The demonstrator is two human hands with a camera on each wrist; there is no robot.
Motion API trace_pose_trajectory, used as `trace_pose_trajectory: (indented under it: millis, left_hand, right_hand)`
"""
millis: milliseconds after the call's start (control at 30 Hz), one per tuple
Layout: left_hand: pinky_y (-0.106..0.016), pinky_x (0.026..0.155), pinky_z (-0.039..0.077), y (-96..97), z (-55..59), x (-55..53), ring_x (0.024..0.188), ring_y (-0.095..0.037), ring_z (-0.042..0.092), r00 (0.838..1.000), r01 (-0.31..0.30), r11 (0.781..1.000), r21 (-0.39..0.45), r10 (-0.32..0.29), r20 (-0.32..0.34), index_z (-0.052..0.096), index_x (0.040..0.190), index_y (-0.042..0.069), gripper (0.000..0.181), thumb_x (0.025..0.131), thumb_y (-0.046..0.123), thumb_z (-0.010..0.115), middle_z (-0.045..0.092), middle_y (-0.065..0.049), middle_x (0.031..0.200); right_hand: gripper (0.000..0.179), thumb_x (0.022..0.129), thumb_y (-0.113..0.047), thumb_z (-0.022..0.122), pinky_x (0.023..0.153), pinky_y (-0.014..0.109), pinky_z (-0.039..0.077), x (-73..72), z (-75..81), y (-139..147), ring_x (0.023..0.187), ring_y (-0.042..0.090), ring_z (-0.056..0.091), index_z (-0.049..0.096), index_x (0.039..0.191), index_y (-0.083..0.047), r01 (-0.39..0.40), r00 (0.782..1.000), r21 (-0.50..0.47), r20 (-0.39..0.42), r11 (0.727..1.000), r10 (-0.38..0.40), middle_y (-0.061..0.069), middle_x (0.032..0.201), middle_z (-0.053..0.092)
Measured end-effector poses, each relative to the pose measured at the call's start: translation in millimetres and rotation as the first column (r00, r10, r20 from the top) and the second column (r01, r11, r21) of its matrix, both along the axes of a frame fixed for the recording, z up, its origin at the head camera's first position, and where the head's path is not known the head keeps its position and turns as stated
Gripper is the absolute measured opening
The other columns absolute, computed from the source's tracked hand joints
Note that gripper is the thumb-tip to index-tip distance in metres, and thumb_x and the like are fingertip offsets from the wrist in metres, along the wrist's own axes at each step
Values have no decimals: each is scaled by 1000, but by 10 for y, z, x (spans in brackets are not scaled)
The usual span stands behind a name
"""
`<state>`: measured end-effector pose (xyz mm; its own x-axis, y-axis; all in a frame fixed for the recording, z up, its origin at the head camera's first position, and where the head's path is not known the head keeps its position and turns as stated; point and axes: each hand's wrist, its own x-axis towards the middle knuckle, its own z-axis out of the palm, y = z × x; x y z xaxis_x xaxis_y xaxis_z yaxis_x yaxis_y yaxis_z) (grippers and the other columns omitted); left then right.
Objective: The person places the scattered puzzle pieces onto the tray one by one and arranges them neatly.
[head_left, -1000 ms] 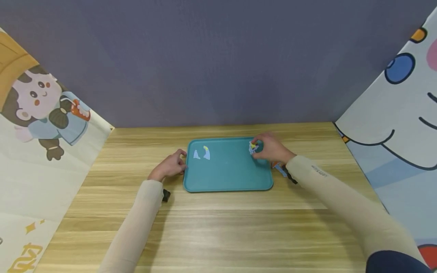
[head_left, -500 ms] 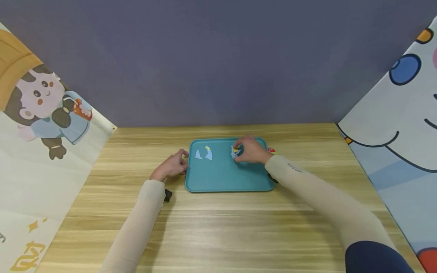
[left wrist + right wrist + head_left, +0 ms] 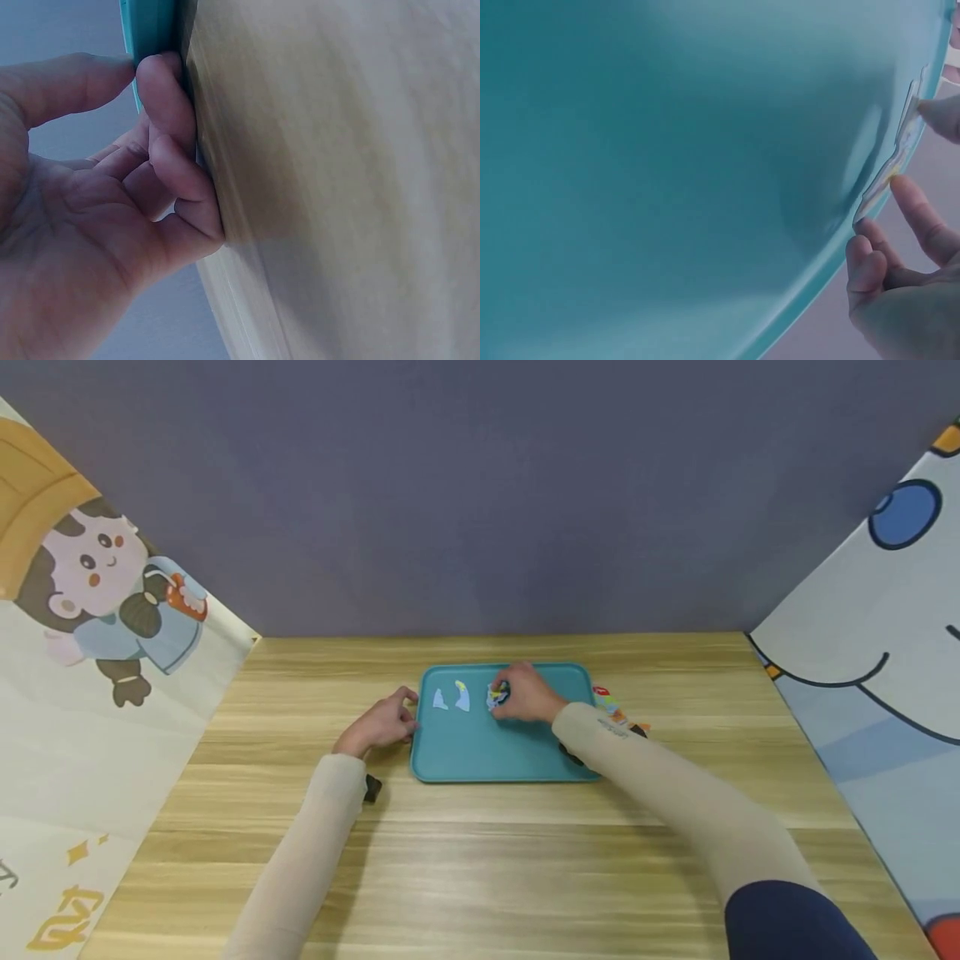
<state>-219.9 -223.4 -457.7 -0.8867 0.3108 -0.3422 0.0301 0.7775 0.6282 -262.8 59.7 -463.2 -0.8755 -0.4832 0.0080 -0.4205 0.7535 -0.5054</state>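
Note:
A teal tray (image 3: 495, 760) lies on the wooden table. At its left edge my left hand (image 3: 378, 724) grips the rim, thumb tip and index finger meeting at the tray's side in the left wrist view. Over the tray's middle, my right hand (image 3: 528, 695) pinches a flat puzzle piece (image 3: 493, 695), light blue with yellow, between thumb and fingers. The right wrist view shows that thin piece (image 3: 885, 176) edge-on, close above the tray. Two light blue pieces lie in the tray's upper left: a small pointed one (image 3: 440, 700) and a curved one (image 3: 462, 697) with a yellow tip.
Several colourful flat pieces (image 3: 609, 704) lie at the tray's right edge, partly hidden by the right sleeve (image 3: 600, 735). A grey partition (image 3: 480, 510) stands behind the table (image 3: 480, 860), with cartoon-printed panels on both sides.
My right hand has carried the puzzle piece leftward from the tray's right side to its middle, uncovering pieces at the right edge. The left hand has stayed at the rim.

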Motion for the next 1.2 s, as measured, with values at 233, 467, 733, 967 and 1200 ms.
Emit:
trace_pose_trajectory:
  millis: [233, 467, 733, 967, 1200]
  left_hand:
    - [-35, 70, 44, 34, 20, 3, 70, -19, 59, 1000, 6, 1000, 3, -6, -1, 35, 132, 6, 46, 93, 12, 58, 62, -9, 85]
    - [-35, 69, 45, 40, 18, 1, 70, -19, 59, 1000, 5, 1000, 10, -5, 2, 35, 132, 5, 45, 93, 11, 58, 62, -9, 85]
    - [-35, 69, 45, 43, 24, 0, 70, -19, 60, 1000, 5, 1000, 9, -5, 9, 35, 131, 5, 45, 93, 11, 57, 62, -9, 86]
    - [-35, 70, 44, 30, 23, 3, 71, -19, 60, 1000, 1, 1000, 4, -1, 14, 34, 132, 6, 45, 94, 12, 57, 62, -9, 86]
    - [-35, 70, 46, 9, 22, 10, 72, -19, 61, 1000, -5, 1000, 16, 5, 15, 35, 132, 5, 45, 93, 11, 57, 62, -10, 89]
  right_hand:
    - [38, 68, -29, 80, 87, 39, 40, -28, -4, -119, 104, 26, 45, 71, 99, -10, 30, 1000, -7, -2, 1000, -30, 6, 101, 60]
    - [38, 68, -28, 81, 93, 38, 34, -49, -31, -213, 105, 26, 44, 71, 100, -11, 56, 997, 20, -47, 998, -55, 6, 102, 62]
    - [39, 70, -28, 80, 94, 40, 33, -27, -38, -220, 106, 26, 41, 70, 105, -11, 61, 998, 40, -30, 997, -60, 5, 106, 59]
    - [45, 73, -33, 80, 98, 42, 31, -27, -2, -168, 116, 27, 38, 68, 111, -14, 76, 997, 28, 7, 997, -76, 9, 122, 52]
    - [40, 75, -23, 78, 97, 45, 34, -36, 102, -25, 123, 30, 35, 67, 112, -10, 93, 996, -66, 9, 993, -92, 11, 129, 49]
